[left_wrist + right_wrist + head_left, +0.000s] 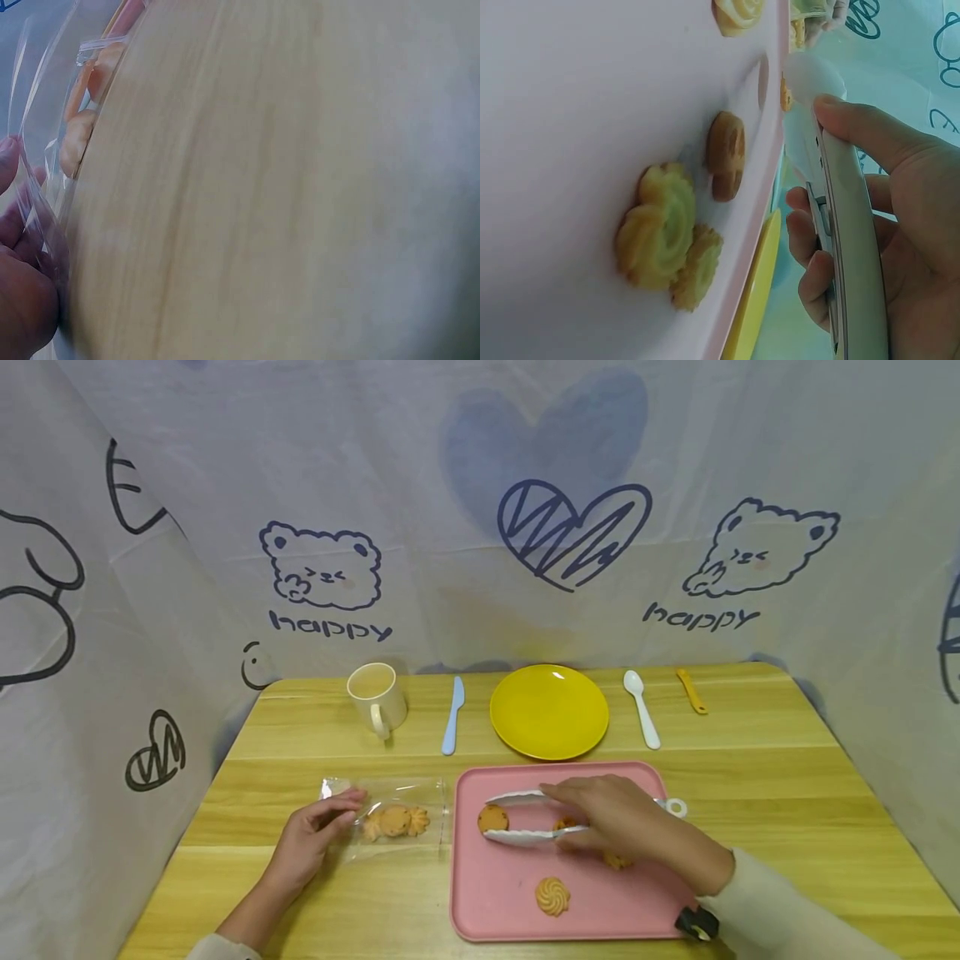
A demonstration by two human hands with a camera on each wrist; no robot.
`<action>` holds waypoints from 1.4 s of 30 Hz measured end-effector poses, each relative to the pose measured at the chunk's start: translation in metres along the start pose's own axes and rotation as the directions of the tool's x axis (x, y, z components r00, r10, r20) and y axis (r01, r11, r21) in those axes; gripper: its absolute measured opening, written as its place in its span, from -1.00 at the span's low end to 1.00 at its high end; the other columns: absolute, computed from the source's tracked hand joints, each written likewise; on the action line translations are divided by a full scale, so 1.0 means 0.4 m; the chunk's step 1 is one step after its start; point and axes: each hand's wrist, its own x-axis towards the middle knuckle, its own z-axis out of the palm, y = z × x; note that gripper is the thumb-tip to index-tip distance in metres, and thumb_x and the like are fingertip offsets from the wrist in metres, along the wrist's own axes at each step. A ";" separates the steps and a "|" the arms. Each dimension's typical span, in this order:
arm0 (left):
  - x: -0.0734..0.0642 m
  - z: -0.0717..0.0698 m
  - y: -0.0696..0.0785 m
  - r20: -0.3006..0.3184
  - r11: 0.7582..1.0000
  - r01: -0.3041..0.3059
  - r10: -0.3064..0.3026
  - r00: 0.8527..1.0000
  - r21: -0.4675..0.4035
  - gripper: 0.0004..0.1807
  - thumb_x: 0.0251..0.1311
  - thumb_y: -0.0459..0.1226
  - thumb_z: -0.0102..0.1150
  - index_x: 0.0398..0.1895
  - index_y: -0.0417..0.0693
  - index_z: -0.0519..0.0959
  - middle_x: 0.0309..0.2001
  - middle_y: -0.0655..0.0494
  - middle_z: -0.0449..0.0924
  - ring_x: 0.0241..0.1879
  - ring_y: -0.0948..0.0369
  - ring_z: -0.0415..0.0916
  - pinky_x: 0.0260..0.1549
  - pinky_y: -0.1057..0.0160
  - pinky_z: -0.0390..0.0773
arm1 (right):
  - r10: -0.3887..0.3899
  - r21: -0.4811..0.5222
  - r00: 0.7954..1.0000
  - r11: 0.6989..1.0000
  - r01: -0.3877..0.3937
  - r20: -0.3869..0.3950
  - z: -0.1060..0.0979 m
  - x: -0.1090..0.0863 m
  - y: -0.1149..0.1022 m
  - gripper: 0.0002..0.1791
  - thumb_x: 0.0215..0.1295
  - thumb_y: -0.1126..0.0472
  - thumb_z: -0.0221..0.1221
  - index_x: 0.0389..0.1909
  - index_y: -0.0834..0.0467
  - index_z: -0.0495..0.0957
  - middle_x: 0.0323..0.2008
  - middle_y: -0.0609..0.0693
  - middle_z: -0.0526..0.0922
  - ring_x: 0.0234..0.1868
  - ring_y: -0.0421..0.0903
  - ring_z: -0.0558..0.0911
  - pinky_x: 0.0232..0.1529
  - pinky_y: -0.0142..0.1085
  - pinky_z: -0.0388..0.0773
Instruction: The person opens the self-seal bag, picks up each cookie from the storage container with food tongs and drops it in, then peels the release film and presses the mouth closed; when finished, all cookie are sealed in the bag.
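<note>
Our right hand [618, 817] grips white tongs [525, 838] around a round, speckled golden cookie [492, 819], our left hand [309, 837] a clear bag [397, 850] at its nine o'clock.

**Doodle-printed whitish cloth [442, 627] encloses yellowish wood-grain table [780, 793]**

In the head view, the softly creased cloth hangs behind the table at 12 o'clock and along its sides at 9 and 3 o'clock. A dark-blue outlined, scalloped bear [326, 564] is printed at 10 o'clock and a tilted, matching bear [757, 552] at 2 o'clock, each above the word "happy". Near 1 o'clock, a dark-blue scribble-filled heart [573, 535] overlaps a larger, blurred blue heart [555, 452]. The table, at 6 o'clock, has rounded far corners and grain running from 9 towards 3 o'clock. Light is soft, with faint shadows behind the table's far edge.
</note>
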 end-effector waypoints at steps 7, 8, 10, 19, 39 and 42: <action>0.001 0.001 0.002 0.000 1.000 0.005 -0.005 1.000 -0.004 -0.80 0.38 -0.48 0.21 -0.06 -0.53 0.63 0.17 -0.09 0.69 0.26 0.47 0.50 0.26 0.55 0.43 | -0.029 -0.001 1.000 1.000 0.029 0.000 0.007 0.050 -0.015 -0.24 0.29 -0.14 0.40 0.43 0.09 0.48 0.26 -0.03 0.65 0.22 -0.08 0.62 0.25 -0.03 0.61; 0.001 0.001 0.002 0.000 1.000 0.006 -0.006 1.000 -0.005 -0.80 0.38 -0.48 0.21 -0.06 -0.53 0.62 0.17 -0.08 0.69 0.26 0.47 0.50 0.26 0.55 0.43 | -0.032 -0.003 0.999 0.999 0.032 0.002 0.009 0.058 -0.018 -0.24 0.29 -0.15 0.40 0.43 0.08 0.48 0.25 -0.04 0.65 0.22 -0.09 0.62 0.25 -0.03 0.61; 0.001 0.001 0.002 0.002 1.000 0.008 -0.008 1.000 -0.007 -0.80 0.39 -0.48 0.20 -0.06 -0.53 0.62 0.17 -0.08 0.69 0.26 0.47 0.50 0.25 0.56 0.43 | -0.040 -0.008 0.999 0.999 0.040 0.004 0.011 0.073 -0.025 -0.24 0.29 -0.17 0.39 0.43 0.07 0.49 0.24 -0.05 0.66 0.21 -0.11 0.62 0.25 -0.05 0.61; 0.000 0.001 0.005 0.004 1.000 0.013 -0.013 1.000 0.005 -0.79 0.40 -0.47 0.20 -0.05 -0.54 0.62 0.18 -0.12 0.67 0.26 0.48 0.49 0.25 0.56 0.44 | -0.078 -0.009 0.997 0.997 0.078 0.003 0.027 0.132 -0.060 -0.26 0.29 -0.16 0.40 0.42 0.05 0.50 0.29 -0.04 0.63 0.30 -0.07 0.58 0.32 -0.05 0.56; 0.000 0.004 0.007 0.000 1.000 0.025 -0.025 1.000 0.011 -0.77 0.39 -0.46 0.21 -0.04 -0.55 0.61 0.19 -0.14 0.66 0.26 0.48 0.49 0.25 0.56 0.43 | -0.117 -0.065 0.993 0.991 0.116 -0.021 0.082 0.226 -0.108 -0.26 0.25 -0.17 0.41 0.39 0.06 0.52 0.28 -0.09 0.63 0.25 -0.09 0.62 0.26 -0.12 0.59; 0.000 0.004 0.009 -0.003 0.999 0.032 -0.032 0.999 0.019 -0.76 0.39 -0.45 0.21 -0.03 -0.56 0.60 0.20 -0.15 0.65 0.26 0.49 0.48 0.25 0.57 0.43 | -0.124 -0.062 0.992 0.991 0.121 -0.034 0.084 0.234 -0.114 -0.26 0.26 -0.16 0.41 0.39 0.08 0.51 0.30 -0.07 0.62 0.27 -0.07 0.62 0.28 -0.12 0.58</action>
